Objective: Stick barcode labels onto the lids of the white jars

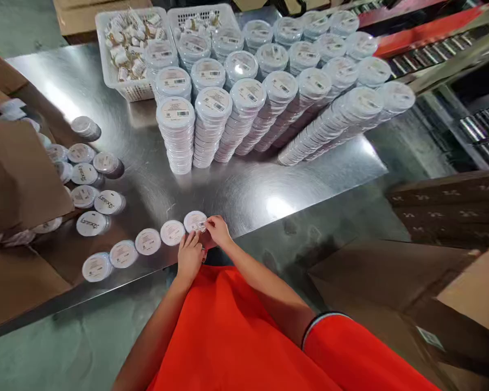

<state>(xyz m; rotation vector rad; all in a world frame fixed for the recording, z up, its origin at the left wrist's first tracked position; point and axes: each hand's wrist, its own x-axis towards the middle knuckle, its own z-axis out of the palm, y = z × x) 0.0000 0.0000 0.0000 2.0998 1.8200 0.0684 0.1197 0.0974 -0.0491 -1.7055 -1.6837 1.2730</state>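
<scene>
1. Brushed stainless steel desk (244, 184), broad and bright with reflected light, with open cardboard cartons (20, 184) overlapping its left edge.
2. Long rows of stacked white round containers (244, 117) across the far half of the desk, barcode labels uppermost, the right-hand stacks leaning or lying over.
3. White plastic basket (106, 54) at the far edge, just beside the stacks, heaped with small wrapped pieces.
4. Loose containers with dark script on their faces (92, 222), clustered on the desk beside the cartons.
5. Curved line of single labelled containers (146, 241) lying flat along the near edge, well apart from the tall stacks.
6. End container (194, 221), last in that line, flat on the steel in front of the body, between both hands. Probably light, stiff and smooth, so likely to slide on the metal; safest hold by the rim, with the face left free.
7. Left grip (190, 256) close against the container's lower rim, fingers curled; closure impossible to confirm. Right grip (218, 231) pinched on the container's right side.
8. Small barcode label (201, 224) right under the right fingertips.
</scene>
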